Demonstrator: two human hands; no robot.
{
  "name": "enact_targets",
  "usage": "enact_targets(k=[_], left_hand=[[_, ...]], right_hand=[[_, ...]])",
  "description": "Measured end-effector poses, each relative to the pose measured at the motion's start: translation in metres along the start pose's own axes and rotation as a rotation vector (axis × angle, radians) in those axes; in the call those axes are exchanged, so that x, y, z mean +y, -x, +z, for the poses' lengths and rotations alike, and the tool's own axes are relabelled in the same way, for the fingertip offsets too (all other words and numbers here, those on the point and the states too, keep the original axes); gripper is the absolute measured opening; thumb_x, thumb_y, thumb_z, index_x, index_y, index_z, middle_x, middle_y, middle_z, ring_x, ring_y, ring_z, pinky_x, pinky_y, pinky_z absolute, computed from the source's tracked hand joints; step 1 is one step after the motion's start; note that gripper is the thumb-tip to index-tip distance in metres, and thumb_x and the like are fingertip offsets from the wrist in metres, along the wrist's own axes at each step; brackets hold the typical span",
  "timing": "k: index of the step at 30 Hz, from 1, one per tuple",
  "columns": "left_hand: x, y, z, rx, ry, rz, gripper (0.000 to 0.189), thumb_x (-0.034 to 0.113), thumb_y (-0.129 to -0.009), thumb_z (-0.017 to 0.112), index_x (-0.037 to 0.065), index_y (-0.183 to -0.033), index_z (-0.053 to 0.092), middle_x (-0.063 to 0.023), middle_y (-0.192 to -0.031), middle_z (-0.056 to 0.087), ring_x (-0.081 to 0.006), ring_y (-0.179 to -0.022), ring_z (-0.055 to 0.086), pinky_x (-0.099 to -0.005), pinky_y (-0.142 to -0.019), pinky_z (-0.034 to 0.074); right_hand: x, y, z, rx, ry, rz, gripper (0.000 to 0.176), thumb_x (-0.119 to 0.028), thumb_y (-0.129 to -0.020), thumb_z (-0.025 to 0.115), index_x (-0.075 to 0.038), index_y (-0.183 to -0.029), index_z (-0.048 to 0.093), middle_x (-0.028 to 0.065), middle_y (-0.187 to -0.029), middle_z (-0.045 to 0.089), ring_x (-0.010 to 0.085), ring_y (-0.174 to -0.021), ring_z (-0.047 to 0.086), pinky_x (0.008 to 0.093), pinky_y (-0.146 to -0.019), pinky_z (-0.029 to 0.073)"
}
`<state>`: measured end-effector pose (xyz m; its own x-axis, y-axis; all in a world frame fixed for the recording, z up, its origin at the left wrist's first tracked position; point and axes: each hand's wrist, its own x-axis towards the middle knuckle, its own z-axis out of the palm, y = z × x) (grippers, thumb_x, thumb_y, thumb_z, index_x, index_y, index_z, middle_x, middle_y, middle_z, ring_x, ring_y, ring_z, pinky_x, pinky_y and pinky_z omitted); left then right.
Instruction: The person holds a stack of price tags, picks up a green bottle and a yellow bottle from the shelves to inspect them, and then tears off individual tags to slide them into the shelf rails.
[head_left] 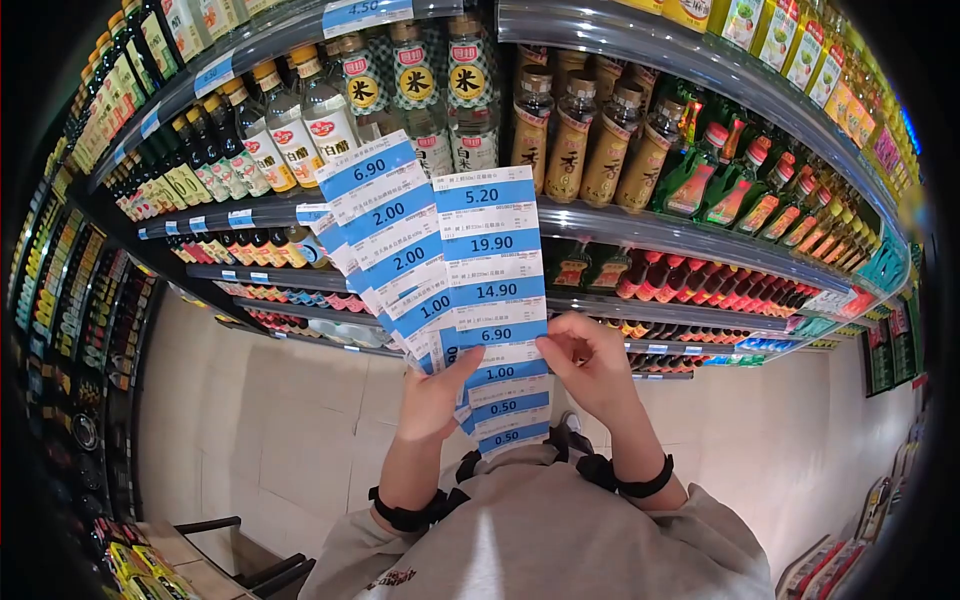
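A sheaf of blue-and-white price label strips fans out in front of my chest. My left hand grips it low down, thumb on top. The front strip hangs fairly straight, with prices such as 5.20, 19.90 and 14.90 printed on blue bands. Behind it, further label strips lean up to the left and overlap, partly covered. At the front strip's right edge, beside the 6.90 label, my right hand has thumb and forefinger closed on the paper. Its other fingers are curled.
Ahead stands a shelf with several tiers of bottles. White vinegar bottles are at upper left, gold-labelled bottles at centre, green bottles to the right. Blue price tags line the shelf edges. Tiled floor lies below.
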<state>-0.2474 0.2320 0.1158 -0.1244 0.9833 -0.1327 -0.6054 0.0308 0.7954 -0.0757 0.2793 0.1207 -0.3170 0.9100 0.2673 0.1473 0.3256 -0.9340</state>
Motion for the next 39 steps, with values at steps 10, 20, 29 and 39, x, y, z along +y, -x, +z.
enact_targets(k=[10, 20, 29, 39], left_hand=[[-0.005, -0.0029, -0.0007, -0.028, -0.017, 0.0, 0.036, -0.006, -0.078, 0.053, 0.002, -0.113, 0.048, -0.0091, -0.107, 0.055, -0.0191, -0.096, 0.053, -0.0308, -0.082, 0.043], [-0.0045, -0.003, -0.0027, -0.011, -0.016, 0.023, 0.036, -0.006, -0.077, 0.054, 0.001, -0.113, 0.047, -0.0094, -0.107, 0.054, -0.0193, -0.097, 0.053, -0.0315, -0.082, 0.043], [-0.0021, -0.0055, -0.0016, 0.006, -0.005, 0.01, 0.037, -0.005, -0.078, 0.053, 0.0, -0.113, 0.046, -0.0105, -0.108, 0.054, -0.0203, -0.097, 0.053, -0.0315, -0.081, 0.044], [0.0017, -0.0065, 0.0051, 0.039, -0.017, -0.007, 0.037, -0.005, -0.078, 0.053, 0.0, -0.114, 0.045, -0.0117, -0.107, 0.054, -0.0213, -0.096, 0.054, -0.032, -0.079, 0.045]], right_hand=[[0.0047, 0.0024, -0.0024, 0.019, 0.015, 0.014, 0.006, -0.004, -0.077, 0.06, -0.001, -0.078, 0.054, 0.0, -0.059, 0.054, 0.0026, -0.047, 0.041, 0.0175, -0.044, 0.033], [0.0006, -0.001, -0.0001, 0.003, 0.031, 0.021, 0.007, -0.004, -0.078, 0.059, -0.001, -0.078, 0.054, 0.0009, -0.06, 0.055, 0.0032, -0.047, 0.043, 0.0183, -0.044, 0.034], [0.0037, -0.0037, 0.0018, 0.026, 0.009, 0.02, 0.007, -0.005, -0.078, 0.059, -0.001, -0.079, 0.054, 0.0004, -0.061, 0.055, 0.0029, -0.048, 0.043, 0.018, -0.045, 0.034], [-0.0018, -0.0054, -0.0041, 0.019, -0.068, 0.145, 0.006, -0.005, -0.079, 0.058, -0.001, -0.08, 0.054, 0.0001, -0.062, 0.056, 0.001, -0.048, 0.042, 0.0177, -0.044, 0.033]])
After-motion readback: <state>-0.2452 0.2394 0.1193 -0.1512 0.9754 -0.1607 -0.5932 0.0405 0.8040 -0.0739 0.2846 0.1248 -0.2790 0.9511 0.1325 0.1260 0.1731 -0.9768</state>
